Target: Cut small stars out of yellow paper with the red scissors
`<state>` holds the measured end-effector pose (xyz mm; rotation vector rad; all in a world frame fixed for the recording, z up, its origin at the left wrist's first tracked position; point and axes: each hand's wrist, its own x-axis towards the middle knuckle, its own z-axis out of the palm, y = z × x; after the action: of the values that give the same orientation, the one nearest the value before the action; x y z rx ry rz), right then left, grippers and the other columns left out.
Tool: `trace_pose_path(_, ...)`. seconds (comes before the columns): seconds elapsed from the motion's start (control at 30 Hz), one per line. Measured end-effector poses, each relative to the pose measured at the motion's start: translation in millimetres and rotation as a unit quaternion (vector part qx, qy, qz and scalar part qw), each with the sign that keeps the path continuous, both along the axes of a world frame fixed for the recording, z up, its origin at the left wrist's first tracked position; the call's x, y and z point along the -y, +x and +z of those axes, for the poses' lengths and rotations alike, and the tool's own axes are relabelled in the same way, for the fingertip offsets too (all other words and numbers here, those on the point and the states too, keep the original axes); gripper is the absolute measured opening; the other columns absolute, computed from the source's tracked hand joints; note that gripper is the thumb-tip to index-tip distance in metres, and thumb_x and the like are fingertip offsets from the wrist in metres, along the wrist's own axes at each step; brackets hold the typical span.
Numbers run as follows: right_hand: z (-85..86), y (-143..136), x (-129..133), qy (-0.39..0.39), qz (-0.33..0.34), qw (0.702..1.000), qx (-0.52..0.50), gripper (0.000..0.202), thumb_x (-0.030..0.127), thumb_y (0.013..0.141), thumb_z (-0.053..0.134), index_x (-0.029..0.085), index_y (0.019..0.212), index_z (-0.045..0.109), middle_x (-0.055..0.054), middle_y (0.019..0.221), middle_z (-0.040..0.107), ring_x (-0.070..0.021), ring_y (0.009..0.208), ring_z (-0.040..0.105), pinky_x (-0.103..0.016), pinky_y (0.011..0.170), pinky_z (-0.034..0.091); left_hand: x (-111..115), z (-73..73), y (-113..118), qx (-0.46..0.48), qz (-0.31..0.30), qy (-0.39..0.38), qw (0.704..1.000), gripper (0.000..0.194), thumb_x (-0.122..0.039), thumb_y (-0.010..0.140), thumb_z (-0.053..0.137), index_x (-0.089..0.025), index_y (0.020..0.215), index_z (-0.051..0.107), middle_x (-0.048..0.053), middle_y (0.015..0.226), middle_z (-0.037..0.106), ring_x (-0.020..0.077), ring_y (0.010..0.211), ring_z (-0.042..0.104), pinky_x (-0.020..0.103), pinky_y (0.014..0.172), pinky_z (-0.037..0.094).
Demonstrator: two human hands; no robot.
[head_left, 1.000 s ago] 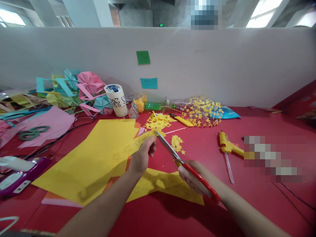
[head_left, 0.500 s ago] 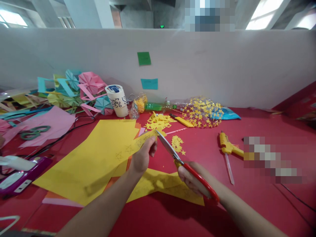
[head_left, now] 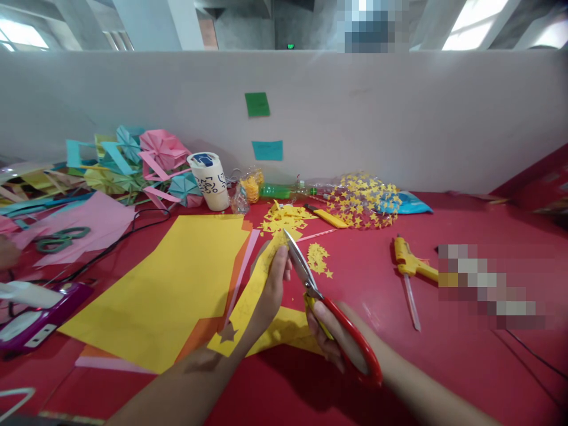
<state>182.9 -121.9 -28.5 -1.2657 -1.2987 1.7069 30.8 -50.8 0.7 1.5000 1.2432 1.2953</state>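
Head view: yellow sheet (head_left: 177, 278) left of left hand (head_left: 273, 284), edge close. Left hand closed, pinching star-holed strip (head_left: 246, 307) draped across wrist. Scissors (head_left: 308, 286) at strip's far end; best turn the paper, thumb off blades. Cut stars (head_left: 318, 258) beyond right hand (head_left: 328, 331), which is curled round handles; elbow room before glue gun (head_left: 404, 258).

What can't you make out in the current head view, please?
All in the head view:
Right hand: partly hidden by the scissors.
Yellow strip: markings too faint to read.
Glue gun: handle end hidden by pixelation.
Another person's hand: cut off by the left edge.
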Motion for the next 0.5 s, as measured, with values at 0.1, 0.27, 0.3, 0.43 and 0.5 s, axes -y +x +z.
trace_pose_path(0.1, 0.2, -2, 0, 0.001, -0.012, 1.0, 0.008, 0.057, 0.076, 0.086, 0.043, 0.021, 0.074, 0.048, 0.011, 0.04, 0.038, -0.0061, 0.03, 0.036, -0.016, 0.032, 0.035, -1, -4.5, 0, 0.011, -0.003, -0.003, 1.0, 0.045, -0.05, 0.095, 0.043, -0.022, 0.061, 0.051, -0.001, 0.06, 0.052, 0.0133, 0.059, 0.051, 0.028, 0.068, 0.045)
trace_pose_path(0.27, 5.1, -7, 1, -0.003, -0.021, 0.999, 0.028, 0.061, 0.08, 0.082, 0.041, 0.021, 0.07, 0.047, 0.011, 0.039, 0.037, -0.0065, 0.029, 0.035, -0.017, 0.032, 0.033, -3, -13.1, 0, 0.029, -0.01, -0.014, 0.999, 0.046, -0.053, 0.095, 0.04, -0.022, 0.063, 0.05, 0.0, 0.063, 0.053, 0.0143, 0.062, 0.052, 0.029, 0.069, 0.044)
trace_pose_path(0.3, 6.3, -8, 2, -0.004, -0.022, 0.999, 0.03, 0.061, 0.081, 0.082, 0.041, 0.021, 0.07, 0.047, 0.01, 0.039, 0.037, -0.0063, 0.029, 0.034, -0.017, 0.032, 0.033, -3, -13.3, 0, 0.025, -0.007, -0.01, 1.0, 0.046, -0.053, 0.095, 0.041, -0.022, 0.063, 0.049, 0.0, 0.063, 0.053, 0.0144, 0.062, 0.051, 0.029, 0.07, 0.044)
trace_pose_path(0.43, 10.2, -8, 2, -0.004, -0.029, 0.999, 0.032, 0.063, 0.082, 0.08, 0.042, 0.021, 0.067, 0.045, 0.01, 0.038, 0.037, -0.0055, 0.03, 0.033, -0.017, 0.032, 0.032, -3, -12.2, 1, 0.032, -0.01, -0.016, 0.999, 0.047, -0.054, 0.095, 0.04, -0.022, 0.062, 0.049, 0.0, 0.061, 0.051, 0.0149, 0.061, 0.05, 0.029, 0.066, 0.043)
trace_pose_path(0.5, 10.6, -7, 2, -0.003, -0.028, 0.999, 0.03, 0.063, 0.083, 0.079, 0.043, 0.021, 0.066, 0.045, 0.01, 0.039, 0.037, -0.0052, 0.029, 0.033, -0.016, 0.031, 0.031, -3, -12.2, 2, 0.051, -0.013, -0.027, 0.998, 0.048, -0.056, 0.094, 0.041, -0.022, 0.062, 0.05, 0.0, 0.061, 0.051, 0.0144, 0.061, 0.051, 0.029, 0.066, 0.044)
